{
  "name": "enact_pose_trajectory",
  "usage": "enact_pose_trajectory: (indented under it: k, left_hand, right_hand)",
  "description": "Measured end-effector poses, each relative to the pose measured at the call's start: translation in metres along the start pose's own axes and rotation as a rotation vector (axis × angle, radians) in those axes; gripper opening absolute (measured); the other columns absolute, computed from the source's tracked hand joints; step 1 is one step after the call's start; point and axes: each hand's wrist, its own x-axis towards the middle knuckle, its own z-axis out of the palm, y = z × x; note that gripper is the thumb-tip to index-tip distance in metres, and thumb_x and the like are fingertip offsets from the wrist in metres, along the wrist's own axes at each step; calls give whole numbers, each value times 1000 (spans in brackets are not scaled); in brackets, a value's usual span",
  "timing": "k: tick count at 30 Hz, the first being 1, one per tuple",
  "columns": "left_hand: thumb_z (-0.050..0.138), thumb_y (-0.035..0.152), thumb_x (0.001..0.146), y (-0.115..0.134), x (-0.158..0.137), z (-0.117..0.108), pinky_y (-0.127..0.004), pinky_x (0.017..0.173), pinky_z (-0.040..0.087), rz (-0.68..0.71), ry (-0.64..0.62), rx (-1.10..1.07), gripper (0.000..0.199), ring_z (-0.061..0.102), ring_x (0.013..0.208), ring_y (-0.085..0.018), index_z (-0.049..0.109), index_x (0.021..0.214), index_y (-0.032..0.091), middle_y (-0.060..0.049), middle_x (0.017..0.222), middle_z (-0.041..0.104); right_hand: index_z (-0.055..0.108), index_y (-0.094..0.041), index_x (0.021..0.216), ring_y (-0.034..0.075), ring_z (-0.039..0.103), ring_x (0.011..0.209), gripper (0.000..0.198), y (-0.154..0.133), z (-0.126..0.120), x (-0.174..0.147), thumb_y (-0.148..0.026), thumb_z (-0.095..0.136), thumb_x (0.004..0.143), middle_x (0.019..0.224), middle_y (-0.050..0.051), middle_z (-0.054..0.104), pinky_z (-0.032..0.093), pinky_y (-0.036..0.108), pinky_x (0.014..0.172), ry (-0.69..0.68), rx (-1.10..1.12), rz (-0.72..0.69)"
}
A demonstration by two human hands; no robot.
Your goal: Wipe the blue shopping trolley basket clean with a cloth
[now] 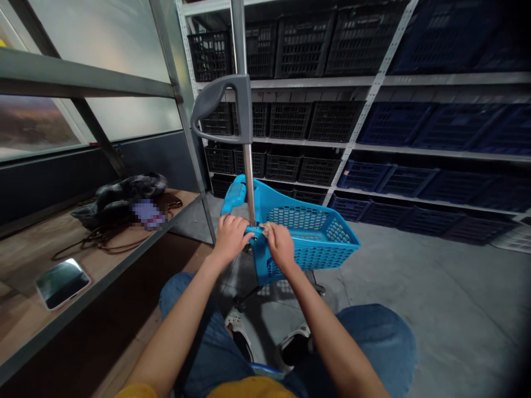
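Observation:
A blue plastic shopping cart (311, 243) with a perforated basket stands on the floor in front of my knees. A metal pole (249, 182) with a grey loop handle (244, 110) rises at its near end. My left hand (231, 236) is closed over the cart's blue handle, close to the foot of the pole. My right hand (281, 246) pinches a small, crumpled beige cloth (265, 228) against the same handle area, just right of the pole. Most of the cloth is hidden by my fingers.
On the left, a wooden shelf (120, 254) bears a phone (63, 283), a dark fluffy item (124, 193), cords and a blurred purple item (149, 214). Metal racks with black crates (305, 44) and blue crates (394, 124) line the back.

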Motion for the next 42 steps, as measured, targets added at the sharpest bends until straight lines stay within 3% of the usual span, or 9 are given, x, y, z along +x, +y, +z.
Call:
enact_pose_trajectory:
  k: [5,11,15,18,25,29,33,37,42]
  left_hand:
    - [59,41,92,-9,1,0,-49,107,31,32,17,-25,24,52,105,-29,65,104,22,-9,105,68]
    - [62,45,90,-16,-5,9,-55,114,22,15,107,-97,26,53,113,-30,67,104,24,-10,114,66]
    - [68,49,85,-3,-30,41,-61,117,17,-299,417,-186,54,39,135,-37,58,129,20,-19,141,47]
    - [70,56,80,14,-48,76,-56,113,32,-550,584,-452,84,41,135,-36,37,145,14,-25,142,39]
    - [68,55,83,37,-46,112,-39,102,49,-667,420,-1213,114,57,127,-26,-15,153,23,-25,144,47]
    - [67,51,84,27,-46,117,-39,106,46,-701,374,-1294,98,56,128,-25,5,154,20,-22,142,51]
    - [66,50,84,14,-53,128,-40,106,45,-731,258,-1315,61,59,124,-26,46,132,19,-18,135,59]
    - [68,47,82,11,-55,135,-42,105,45,-728,223,-1348,48,62,119,-26,55,120,21,-14,129,64]
    - [69,45,82,17,-50,137,-40,102,46,-724,236,-1426,43,63,115,-24,56,116,22,-13,122,67]
  right_hand:
    - [60,-19,126,24,53,95,34,-31,14,9,-26,41,99,107,10,63,40,35,85,3,-76,-109]
    - [66,-18,99,23,49,83,23,77,-31,-27,-22,44,94,87,8,60,34,33,75,16,-347,9]
    - [65,-18,95,24,50,84,24,114,-51,-41,-21,42,95,87,8,60,35,35,77,58,-421,85]
    - [64,-16,100,25,52,89,25,88,-35,-36,-20,39,96,92,10,63,38,37,82,88,-336,83]
    - [56,-17,130,26,51,115,36,-29,22,2,-22,37,99,125,13,59,42,41,99,40,-9,-85]
    - [52,-21,138,25,52,116,42,-27,23,4,-21,40,98,128,12,58,43,40,99,-25,-14,-156]
    - [56,-19,134,26,54,110,42,43,-4,-22,-17,41,94,121,12,62,43,41,97,-38,-104,-102]
    - [64,-14,116,28,55,101,33,110,-40,-48,-17,42,91,107,14,66,43,47,96,75,-301,65]
    - [64,-14,114,27,56,103,34,79,-22,-40,-16,36,93,107,15,67,36,54,106,172,-259,163]
